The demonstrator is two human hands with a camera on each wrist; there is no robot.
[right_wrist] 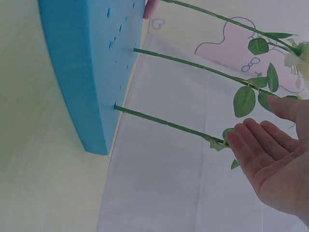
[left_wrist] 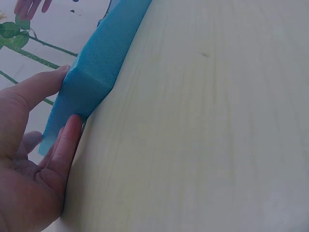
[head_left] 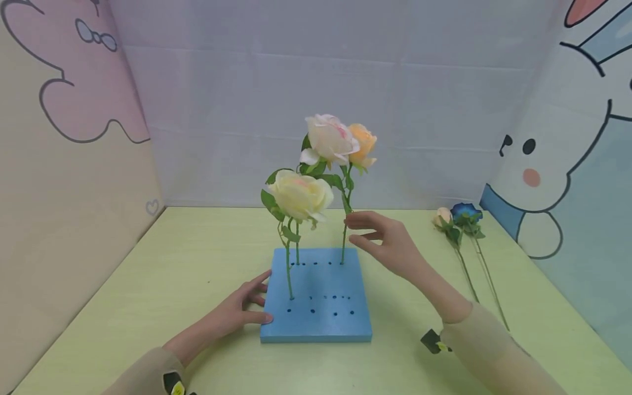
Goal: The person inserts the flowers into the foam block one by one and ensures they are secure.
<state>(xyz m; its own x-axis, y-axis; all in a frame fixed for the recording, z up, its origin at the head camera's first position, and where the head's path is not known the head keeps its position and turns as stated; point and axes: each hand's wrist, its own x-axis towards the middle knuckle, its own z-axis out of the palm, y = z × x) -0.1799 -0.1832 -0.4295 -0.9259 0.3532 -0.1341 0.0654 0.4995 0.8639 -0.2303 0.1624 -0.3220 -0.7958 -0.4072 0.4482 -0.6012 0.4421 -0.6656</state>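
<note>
A blue foam block (head_left: 316,296) with rows of small holes lies on the light green table (head_left: 148,285). Three roses stand in it: a cream one (head_left: 301,195), a white-pink one (head_left: 328,137) and an orange one (head_left: 362,144). My left hand (head_left: 258,299) rests with straight fingers against the block's left edge; in the left wrist view the hand (left_wrist: 65,96) touches the foam corner (left_wrist: 96,72). My right hand (head_left: 351,227) is open beside the orange rose's stem (head_left: 344,241). In the right wrist view its fingertips (right_wrist: 236,137) touch a leaf on that stem (right_wrist: 169,124).
Two loose flowers lie on the table at the right: a peach bud (head_left: 443,216) and a blue rose (head_left: 465,213), stems pointing toward me. Cartoon-printed backdrop panels (head_left: 74,164) wall in the table on the left, back and right.
</note>
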